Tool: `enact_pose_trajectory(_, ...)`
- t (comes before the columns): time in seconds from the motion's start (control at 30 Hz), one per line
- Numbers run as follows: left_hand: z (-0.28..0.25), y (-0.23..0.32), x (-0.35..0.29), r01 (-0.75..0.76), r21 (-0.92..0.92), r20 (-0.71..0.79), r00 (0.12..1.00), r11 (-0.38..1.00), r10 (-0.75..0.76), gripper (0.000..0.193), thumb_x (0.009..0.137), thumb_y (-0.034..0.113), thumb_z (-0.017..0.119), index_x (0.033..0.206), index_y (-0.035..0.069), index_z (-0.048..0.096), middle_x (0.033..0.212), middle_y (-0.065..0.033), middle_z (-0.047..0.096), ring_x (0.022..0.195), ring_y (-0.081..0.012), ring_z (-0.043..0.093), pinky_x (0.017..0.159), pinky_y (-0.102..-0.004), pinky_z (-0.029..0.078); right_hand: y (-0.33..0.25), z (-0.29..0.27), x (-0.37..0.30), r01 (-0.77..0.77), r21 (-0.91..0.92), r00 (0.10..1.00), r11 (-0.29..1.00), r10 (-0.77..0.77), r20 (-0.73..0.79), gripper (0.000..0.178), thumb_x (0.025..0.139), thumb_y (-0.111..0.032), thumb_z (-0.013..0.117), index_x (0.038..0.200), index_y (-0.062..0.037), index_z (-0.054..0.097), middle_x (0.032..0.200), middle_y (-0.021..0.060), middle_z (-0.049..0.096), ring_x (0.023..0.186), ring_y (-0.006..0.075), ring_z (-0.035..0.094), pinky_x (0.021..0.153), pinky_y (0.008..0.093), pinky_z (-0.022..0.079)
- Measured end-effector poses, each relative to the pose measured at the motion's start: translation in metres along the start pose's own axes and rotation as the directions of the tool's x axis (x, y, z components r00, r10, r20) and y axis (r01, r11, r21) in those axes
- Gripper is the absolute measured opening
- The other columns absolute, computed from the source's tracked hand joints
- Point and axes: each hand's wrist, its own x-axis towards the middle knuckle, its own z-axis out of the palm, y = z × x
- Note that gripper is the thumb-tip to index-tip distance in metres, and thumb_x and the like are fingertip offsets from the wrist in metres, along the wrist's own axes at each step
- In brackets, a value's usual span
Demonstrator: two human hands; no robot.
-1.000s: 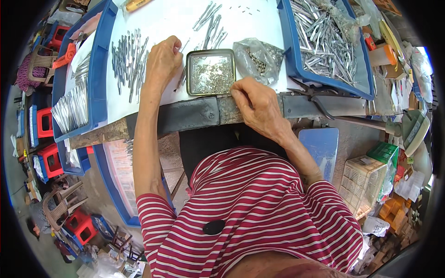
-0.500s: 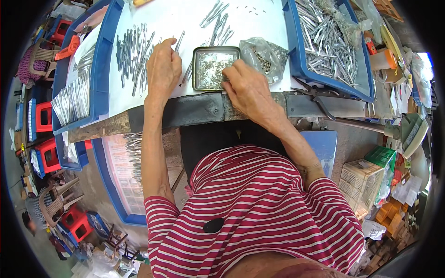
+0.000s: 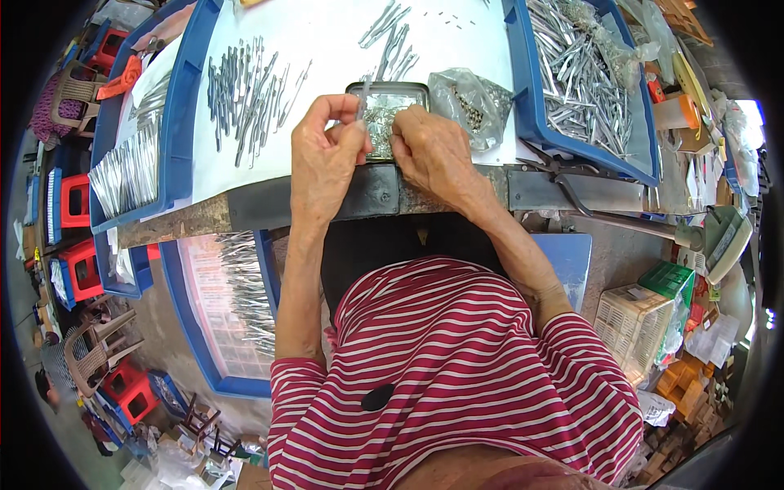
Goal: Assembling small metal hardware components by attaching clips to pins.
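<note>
My left hand [image 3: 323, 155] is closed in a pinch on a slim grey metal strip [image 3: 365, 88], which points up and away over the left edge of a small shallow metal tray [image 3: 356, 86]. Many tiny shiny pieces [image 3: 380, 111] lie in the tray. At its right side, my right hand [image 3: 437, 151] has its fingers drawn together over the rim; what they hold, if anything, is hidden. A row of similar metal strips [image 3: 245, 94] lies on white paper to the left. More strips [image 3: 392, 49] lie beyond the tray.
Right of the tray sits a clear plastic bag [image 3: 467, 106] of small metal parts. A blue crate [image 3: 523, 98] heaped with metal strips stands at the right, another blue crate [image 3: 181, 106] at the left. Pliers [image 3: 559, 170] lie at the table's front edge [image 3: 347, 194].
My left hand has moved right and nearer, from the row of strips to the tray, with a strip in its fingers. My right hand stays by the tray, shifted slightly.
</note>
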Motion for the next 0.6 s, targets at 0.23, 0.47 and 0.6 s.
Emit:
enact_pose_trajectory(0.23,0.013,-0.01,-0.001,0.056,-0.127,0.017,0.998,0.99,-0.055,0.011,0.081,-0.002,0.049,0.092,-0.004,0.05,0.074,-0.0039,0.054,0.055,-0.003,0.046,0.045,-0.0149,0.036,-0.006,-0.009,-0.002,-0.052,0.28,0.99,0.958,0.087,-0.114,0.006,0.072,-0.003,0.054,0.074,-0.0004,0.049,0.069,0.0152,0.052,0.061,0.0306,0.053,0.053,0.0384,0.042)
enact_pose_trajectory(0.47,0.021,-0.012,-0.005,0.067,-0.199,0.058,0.997,0.978,-0.056,0.014,0.08,-0.003,0.049,0.095,-0.004,0.05,0.077,-0.0054,0.056,0.055,-0.0035,0.046,0.045,-0.0149,0.036,-0.008,-0.016,-0.001,-0.281,0.731,0.927,0.622,0.372,0.04,0.007,0.076,-0.003,0.056,0.079,0.002,0.052,0.061,0.0036,0.052,0.049,0.0045,0.041,0.044,0.0219,0.035)
enact_pose_trajectory(0.6,0.022,-0.014,-0.007,0.075,-0.332,0.061,0.996,0.94,-0.058,0.021,0.08,0.001,0.053,0.1,-0.006,0.05,0.08,-0.0075,0.057,0.057,-0.0063,0.048,0.046,-0.0159,0.037,-0.005,-0.016,-0.002,-0.264,0.715,0.934,0.647,0.356,0.024,0.008,0.076,-0.003,0.056,0.08,0.0019,0.052,0.062,0.0011,0.051,0.05,0.0028,0.04,0.044,0.0203,0.033)
